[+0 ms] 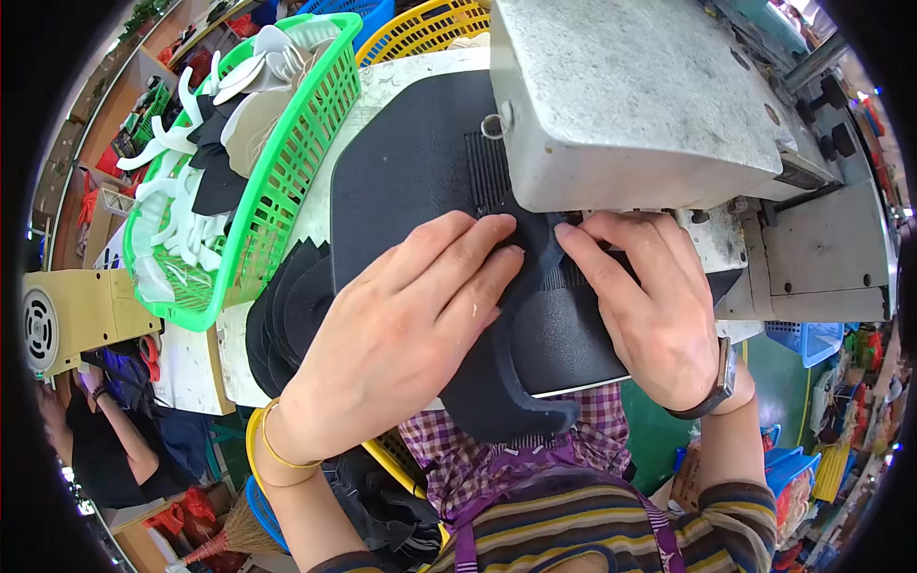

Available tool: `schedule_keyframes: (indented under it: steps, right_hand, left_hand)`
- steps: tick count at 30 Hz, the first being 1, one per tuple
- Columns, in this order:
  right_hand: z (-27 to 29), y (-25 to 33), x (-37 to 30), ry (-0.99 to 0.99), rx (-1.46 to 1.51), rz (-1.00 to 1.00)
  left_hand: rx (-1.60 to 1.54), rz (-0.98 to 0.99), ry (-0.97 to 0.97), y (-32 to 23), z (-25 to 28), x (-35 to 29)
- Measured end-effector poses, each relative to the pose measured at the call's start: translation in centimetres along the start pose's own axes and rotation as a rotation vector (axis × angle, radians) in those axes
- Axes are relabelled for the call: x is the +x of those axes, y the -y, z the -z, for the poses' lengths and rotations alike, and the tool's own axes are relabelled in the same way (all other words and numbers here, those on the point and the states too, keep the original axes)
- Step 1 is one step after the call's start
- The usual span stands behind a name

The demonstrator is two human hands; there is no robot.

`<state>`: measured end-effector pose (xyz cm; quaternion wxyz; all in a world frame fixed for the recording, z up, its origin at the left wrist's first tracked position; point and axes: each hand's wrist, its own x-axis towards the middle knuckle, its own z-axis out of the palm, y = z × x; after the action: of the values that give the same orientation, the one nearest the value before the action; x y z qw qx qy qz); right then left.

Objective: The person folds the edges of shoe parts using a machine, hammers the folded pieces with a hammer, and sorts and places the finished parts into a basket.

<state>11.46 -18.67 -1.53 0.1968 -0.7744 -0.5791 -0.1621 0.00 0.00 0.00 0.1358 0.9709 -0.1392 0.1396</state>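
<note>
The left hand [401,315] bent its fingers onto a black piece [485,387] — it lay between both hands. The right hand [659,306] curled its fingers at the piece's edge. I couldn't tell if either hand pinched it. A gray machine [630,105] stood just past them.
</note>
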Motion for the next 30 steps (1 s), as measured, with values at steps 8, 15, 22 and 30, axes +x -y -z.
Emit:
schedule_keyframes:
  steps: [8,15,22,30]
  right_hand:
    - [0.1,0.0,0.1,0.026,-0.016,-0.018]
    - [0.2,-0.2,0.0,0.037,0.01,-0.018]
    - [0.7,-0.5,0.1,0.009,0.112,-0.038]
    - [2.9,-1.0,-0.4,0.056,0.228,-0.112]
  left_hand:
    - [0.019,0.036,-0.004,-0.5,0.0,0.4]
    - [0.009,0.081,-0.013,-1.1,-0.2,0.7]
    - [0.021,0.139,-0.065,-1.9,-0.9,1.4]
    - [0.031,0.19,-0.116,-2.0,-1.6,2.0]
